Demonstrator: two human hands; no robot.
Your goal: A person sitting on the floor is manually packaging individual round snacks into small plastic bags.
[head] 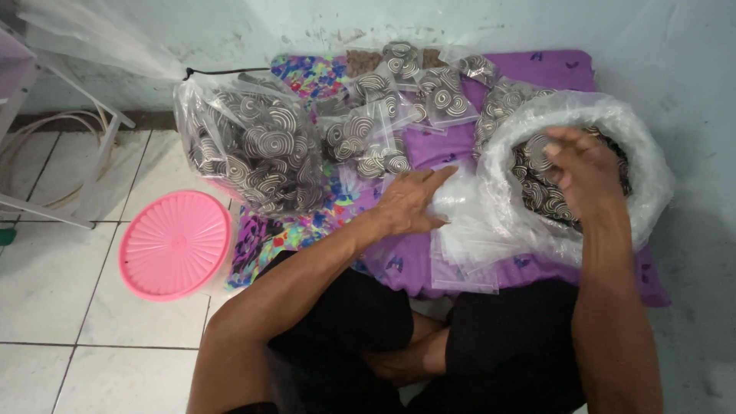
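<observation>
Here, in the head view, a person sits cross-legged on the tiled floor [69, 307] facing a purple cloth [552, 69] spread against the wall, and everything is laid out within arm's reach. The left hand [410, 203] rests flat on a stack of small empty clear bags [468, 245] just in front of the knees, fingers [441, 178] stretched out and loosely spread, not closed on anything; it seems to pin the slippery stack in place or feel for the top bag. The right hand [583, 172] hovers over the mouth of a large open plastic sack [636, 138] whose rim is rolled down, probably so the striped spiral snacks [537, 192] inside are easy to reach. It is blurred, so whether its fingers hold any pieces cannot be told. Further back on the cloth lie small filled packets [383, 130] of the same snacks, grouped together and apart from the empty bags, which keeps filled ones separate from unfilled. To the left stands a bigger tied bag [253, 149] full of the snacks, knotted shut at the top, and beside it on the floor a round pink lid [175, 244] covers a container. White tubing [31, 142] runs along the wall at far left.
</observation>
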